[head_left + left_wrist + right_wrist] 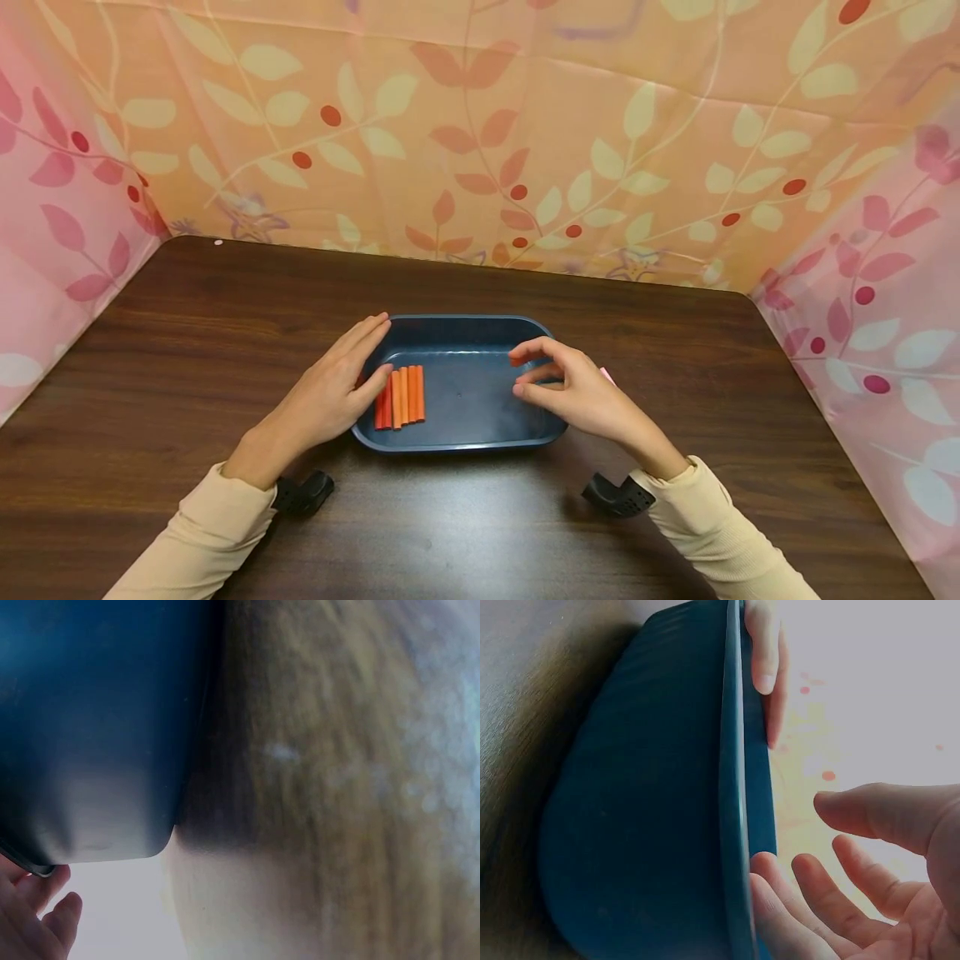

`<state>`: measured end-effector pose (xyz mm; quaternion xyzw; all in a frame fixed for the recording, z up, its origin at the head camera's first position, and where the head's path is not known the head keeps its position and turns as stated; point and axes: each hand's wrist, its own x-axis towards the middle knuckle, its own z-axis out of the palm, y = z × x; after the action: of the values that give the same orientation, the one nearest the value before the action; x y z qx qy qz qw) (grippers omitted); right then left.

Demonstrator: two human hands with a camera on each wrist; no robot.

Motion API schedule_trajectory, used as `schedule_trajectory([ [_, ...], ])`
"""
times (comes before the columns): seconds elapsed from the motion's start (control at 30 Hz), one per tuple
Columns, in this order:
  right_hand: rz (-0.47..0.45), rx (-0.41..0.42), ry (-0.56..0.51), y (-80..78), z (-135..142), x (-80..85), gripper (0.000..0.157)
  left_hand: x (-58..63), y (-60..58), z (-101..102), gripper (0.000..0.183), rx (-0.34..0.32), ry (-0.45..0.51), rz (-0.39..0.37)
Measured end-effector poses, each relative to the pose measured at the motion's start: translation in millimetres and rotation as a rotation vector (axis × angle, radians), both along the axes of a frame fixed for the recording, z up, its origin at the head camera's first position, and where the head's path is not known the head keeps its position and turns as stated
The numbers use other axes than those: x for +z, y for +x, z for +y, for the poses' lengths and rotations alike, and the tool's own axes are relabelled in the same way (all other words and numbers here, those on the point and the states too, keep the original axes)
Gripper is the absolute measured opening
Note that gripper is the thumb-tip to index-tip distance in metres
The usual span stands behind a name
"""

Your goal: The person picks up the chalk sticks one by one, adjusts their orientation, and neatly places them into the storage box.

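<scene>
A dark blue rectangular tray [480,447] with rounded corners sits on the table. At its left end, several short red and orange sticks [405,396] lie side by side in a row. My left hand [333,387] rests on the tray's left rim with fingers extended, the thumb overlapping the red sticks in the head view. Over the right rim hovers my right hand [566,387], its fingers loosely bent and thumb apart from them, with nothing between them. In the right wrist view, the fingertips [763,896] are right at the tray's rim [735,772].
A small pink thing [607,376] shows just behind the right hand, mostly hidden. The dark wooden table [225,333] is bounded by floral curtains [465,150] at the back and sides. Each wrist wears a black camera mount [303,493].
</scene>
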<state>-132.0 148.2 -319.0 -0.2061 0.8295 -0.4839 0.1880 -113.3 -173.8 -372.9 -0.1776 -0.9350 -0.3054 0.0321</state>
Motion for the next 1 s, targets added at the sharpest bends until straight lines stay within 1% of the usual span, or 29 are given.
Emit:
schedule_trajectory([
  [0.13,-0.013,-0.008,-0.023,2.4,9,-1.0,0.039,0.0,0.5,0,0.063,0.001,-0.002,-0.002],
  [0.27,-0.009,-0.023,-0.058,5.1,18,-2.1,0.04,-0.2,0.6,-1,0.063,0.006,-0.001,-0.003],
  [0.5,0.034,-0.051,-0.078,9.1,30,-0.2,0.04,-1.1,0.4,-2,0.063,0.002,0.003,0.002],
  [0.83,0.085,-0.084,-0.044,11.9,48,2.7,0.044,-1.1,0.0,-2,0.063,0.003,0.003,-0.001],
  [1.0,0.119,-0.106,0.025,13.5,56,0.8,0.042,-1.4,-0.4,-2,0.063,0.005,0.004,0.002],
])
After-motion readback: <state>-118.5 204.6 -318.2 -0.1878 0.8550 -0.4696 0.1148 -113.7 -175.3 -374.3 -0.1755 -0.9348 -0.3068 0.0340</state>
